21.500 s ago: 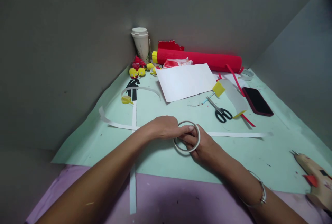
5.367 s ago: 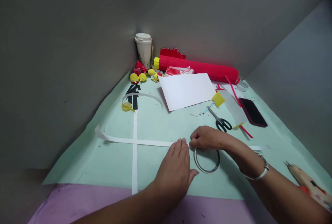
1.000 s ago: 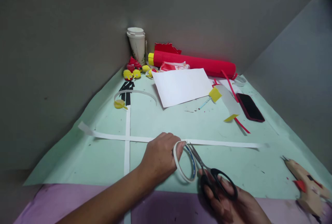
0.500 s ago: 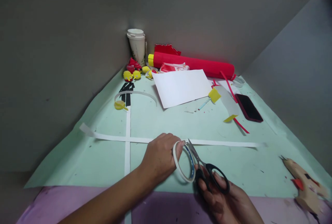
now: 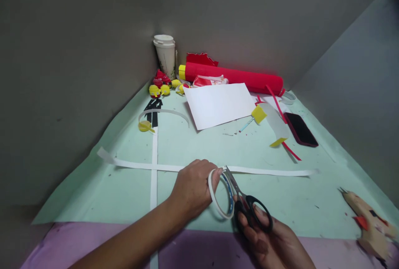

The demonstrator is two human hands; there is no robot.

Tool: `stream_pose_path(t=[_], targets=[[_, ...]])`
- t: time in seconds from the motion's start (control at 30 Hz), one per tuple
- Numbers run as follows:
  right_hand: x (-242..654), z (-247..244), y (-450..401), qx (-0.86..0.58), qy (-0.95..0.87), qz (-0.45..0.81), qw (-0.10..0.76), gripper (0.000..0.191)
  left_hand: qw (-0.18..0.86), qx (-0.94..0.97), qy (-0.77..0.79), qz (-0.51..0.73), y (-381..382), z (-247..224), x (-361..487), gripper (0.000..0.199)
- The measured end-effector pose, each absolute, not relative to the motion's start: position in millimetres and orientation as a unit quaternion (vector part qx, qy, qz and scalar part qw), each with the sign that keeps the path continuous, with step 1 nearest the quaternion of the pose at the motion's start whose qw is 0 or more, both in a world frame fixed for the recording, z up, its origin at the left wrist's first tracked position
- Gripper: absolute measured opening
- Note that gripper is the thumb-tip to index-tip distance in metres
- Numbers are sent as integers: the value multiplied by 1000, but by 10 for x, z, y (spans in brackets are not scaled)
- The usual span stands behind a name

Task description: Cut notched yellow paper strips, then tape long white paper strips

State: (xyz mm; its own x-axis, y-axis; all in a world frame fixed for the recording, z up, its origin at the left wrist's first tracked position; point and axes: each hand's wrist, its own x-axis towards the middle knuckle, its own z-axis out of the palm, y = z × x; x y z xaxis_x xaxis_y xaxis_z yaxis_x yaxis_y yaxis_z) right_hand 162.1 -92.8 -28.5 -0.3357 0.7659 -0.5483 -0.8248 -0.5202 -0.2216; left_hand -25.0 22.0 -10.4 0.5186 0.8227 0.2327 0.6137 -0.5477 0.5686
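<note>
My left hand (image 5: 195, 183) is closed on a narrow roll of white tape (image 5: 212, 196), which stands on edge with blue print inside its core. In my right hand (image 5: 268, 235) is a pair of black-handled scissors (image 5: 261, 215), with fingers in the loops. The blade tips point away from me and meet the tape's end just by my left thumb; whether they cut into it I cannot tell. Behind both hands a long white paper strip (image 5: 274, 171) runs across, and it crosses a second white strip (image 5: 154, 190) on the left.
A white sheet (image 5: 221, 104) lies in front of a red roll (image 5: 237, 75). A white cup (image 5: 165, 57) stands behind small yellow and red paper pieces (image 5: 155, 90). To the right are a phone (image 5: 301, 129) and a glue gun (image 5: 366, 219). Green paper (image 5: 124, 202) covers the table.
The scissors' handles have shifted slightly left and closer together, with my right hand moving slightly. My left hand keeps its hold on the tape roll.
</note>
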Motion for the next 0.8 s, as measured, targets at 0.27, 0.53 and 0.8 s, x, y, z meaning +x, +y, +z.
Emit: stream_pose_path(t=[0.27,0.53,0.8], targets=[[1600,-311,-961,-321,24,801,505,32,217,843,429,242,215,-105,-251,43],[1556,-265,-928,-320,8,797,512,29,219,841,429,247,213,-102,-249,43],[1654,-331,-942,-302,97,814,486,31,230,840,427,243,218,-108,-252,44]])
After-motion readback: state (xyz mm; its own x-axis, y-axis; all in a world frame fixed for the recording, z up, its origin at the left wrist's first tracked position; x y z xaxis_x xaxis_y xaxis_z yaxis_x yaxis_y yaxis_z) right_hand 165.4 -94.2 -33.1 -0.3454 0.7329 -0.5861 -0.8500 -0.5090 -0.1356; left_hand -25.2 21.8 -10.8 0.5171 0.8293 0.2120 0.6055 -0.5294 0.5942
